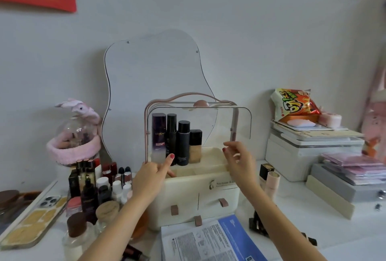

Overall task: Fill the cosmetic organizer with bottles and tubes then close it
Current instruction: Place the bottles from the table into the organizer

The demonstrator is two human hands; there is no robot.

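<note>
The cream cosmetic organizer [217, 196] stands at the middle of the table, with a pink handle on top and small drawers in front. Its clear door [208, 122] hangs part-way down over the upper compartment. Inside, at the left, stand a purple bottle [158, 135], two black bottles [183, 141] and a foundation bottle [195, 145]; the right side of the compartment looks bare. My left hand [149, 179] pinches the door's lower left corner, index finger lying on its front. At the door's lower right edge, my right hand [238, 162] holds on with its fingertips.
A crowd of bottles and lipsticks [100, 185] fills the table on the left, beside a phone [50, 200]. Two tubes [271, 183] stand right of the organizer. A leaflet [208, 242] lies in front, a wavy mirror [154, 68] behind, and white boxes [309, 147] at the right.
</note>
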